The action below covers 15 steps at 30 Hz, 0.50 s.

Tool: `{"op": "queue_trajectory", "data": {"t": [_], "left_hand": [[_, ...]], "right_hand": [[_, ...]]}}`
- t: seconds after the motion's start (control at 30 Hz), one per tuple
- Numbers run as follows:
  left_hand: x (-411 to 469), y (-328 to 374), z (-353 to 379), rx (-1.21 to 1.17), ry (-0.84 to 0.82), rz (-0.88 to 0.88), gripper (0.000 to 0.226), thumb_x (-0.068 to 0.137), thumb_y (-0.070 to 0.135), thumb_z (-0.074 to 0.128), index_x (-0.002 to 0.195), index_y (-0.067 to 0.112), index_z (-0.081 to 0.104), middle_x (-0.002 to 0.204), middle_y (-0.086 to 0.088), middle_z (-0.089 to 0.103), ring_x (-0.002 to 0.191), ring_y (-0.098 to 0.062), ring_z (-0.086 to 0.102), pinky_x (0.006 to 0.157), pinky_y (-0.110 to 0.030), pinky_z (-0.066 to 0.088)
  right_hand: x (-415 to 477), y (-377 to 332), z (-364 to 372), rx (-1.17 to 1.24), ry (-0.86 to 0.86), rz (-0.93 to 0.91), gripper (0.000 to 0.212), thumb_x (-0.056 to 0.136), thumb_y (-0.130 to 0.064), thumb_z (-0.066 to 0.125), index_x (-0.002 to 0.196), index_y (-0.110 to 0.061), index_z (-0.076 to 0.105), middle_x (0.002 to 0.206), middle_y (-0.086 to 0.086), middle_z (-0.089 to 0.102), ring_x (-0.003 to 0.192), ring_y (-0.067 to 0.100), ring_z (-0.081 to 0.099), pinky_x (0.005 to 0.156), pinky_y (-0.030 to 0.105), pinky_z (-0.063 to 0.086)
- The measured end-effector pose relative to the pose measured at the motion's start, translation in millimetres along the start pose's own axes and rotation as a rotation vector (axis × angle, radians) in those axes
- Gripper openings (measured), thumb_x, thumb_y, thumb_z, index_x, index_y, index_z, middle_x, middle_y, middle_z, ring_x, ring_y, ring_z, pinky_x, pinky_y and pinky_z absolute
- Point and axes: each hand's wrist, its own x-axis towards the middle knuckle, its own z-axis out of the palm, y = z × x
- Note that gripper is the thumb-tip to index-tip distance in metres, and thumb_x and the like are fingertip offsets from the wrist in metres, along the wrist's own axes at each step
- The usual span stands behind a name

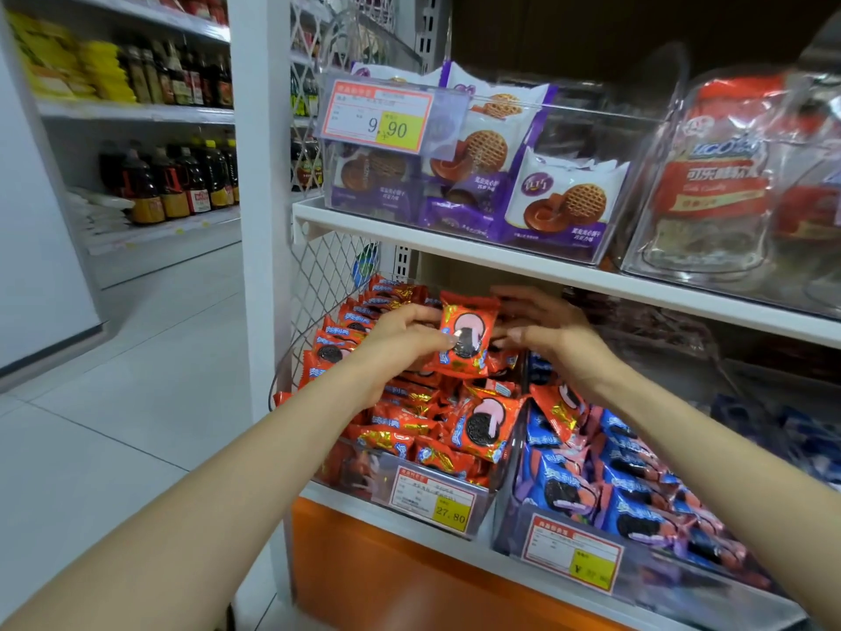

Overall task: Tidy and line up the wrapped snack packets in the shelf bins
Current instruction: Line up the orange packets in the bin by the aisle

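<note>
**One orange packet held up over its bin**

The packet [465,339] should be light and soft: thin crinkly foil round a single sandwich biscuit. The foil looks slick and glossy, so I expect it to slide if I squeeze the puffed middle, and the biscuit inside would likely crack under pressure. The crimped seams at the edges are the flat, stiff parts, so that is where I take hold.

My left hand [400,334] pinches the packet's left edge, thumb on the printed face. My right hand [546,334] closes on the right edge, fingers curled; how far they reach behind the foil I cannot tell. The packet stands upright between the two hands, face toward me, in the middle of the frame just under the white shelf [523,261].

It hangs above the orange pile [437,425], which fills the clear bin [355,471] at lower centre. The rows at the pile's upper left stand in fair order; the front is a jumble, packets lying tilted every way. One stray [559,409] leans over the divide toward the blue packets [628,485] at lower right. I judge this packet belongs upright in the back rows, seams level with its neighbours.
</note>
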Motion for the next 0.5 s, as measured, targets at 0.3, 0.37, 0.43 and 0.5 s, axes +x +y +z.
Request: {"op": "queue_trajectory", "data": {"t": [0.3, 0.37, 0.43, 0.5], "left_hand": [[-1, 9, -33, 0.594, 0.092, 0.344, 0.03, 0.08, 0.01, 0.07, 0.105, 0.024, 0.061, 0.089, 0.012, 0.057, 0.084, -0.005, 0.054, 0.083, -0.025, 0.043], [-3, 5, -37, 0.822, 0.044, 0.352, 0.028, 0.08, 0.017, 0.071, 0.105, 0.023, 0.061, 0.097, 0.01, 0.06, 0.096, -0.01, 0.057, 0.092, -0.03, 0.043], [-2, -3, -32, 1.042, -0.021, 0.362, 0.028, 0.084, 0.023, 0.068, 0.109, 0.025, 0.058, 0.107, 0.009, 0.061, 0.107, -0.01, 0.054, 0.099, -0.031, 0.034], [0, -11, -26, 1.17, -0.072, 0.397, 0.026, 0.088, 0.026, 0.062, 0.113, 0.026, 0.056, 0.118, 0.009, 0.059, 0.115, -0.011, 0.046, 0.098, -0.032, 0.026]], "right_hand": [[6, 10, -6, -0.609, -0.008, 0.089, 0.024, 0.087, -0.01, 0.064, 0.105, -0.026, 0.065, 0.104, -0.003, 0.068, 0.097, 0.01, 0.061, 0.08, 0.012, 0.044], [8, 14, -10, -0.742, -0.095, 0.154, 0.023, 0.088, -0.012, 0.064, 0.103, -0.028, 0.065, 0.11, -0.007, 0.063, 0.106, 0.011, 0.056, 0.085, 0.019, 0.04], [8, 17, -10, -0.766, -0.123, 0.183, 0.022, 0.088, -0.012, 0.063, 0.104, -0.028, 0.065, 0.114, -0.008, 0.06, 0.111, 0.013, 0.054, 0.091, 0.023, 0.039], [10, 18, -9, -0.784, -0.11, 0.175, 0.024, 0.089, -0.011, 0.062, 0.108, -0.024, 0.066, 0.119, -0.005, 0.06, 0.114, 0.013, 0.052, 0.093, 0.023, 0.038]]}}
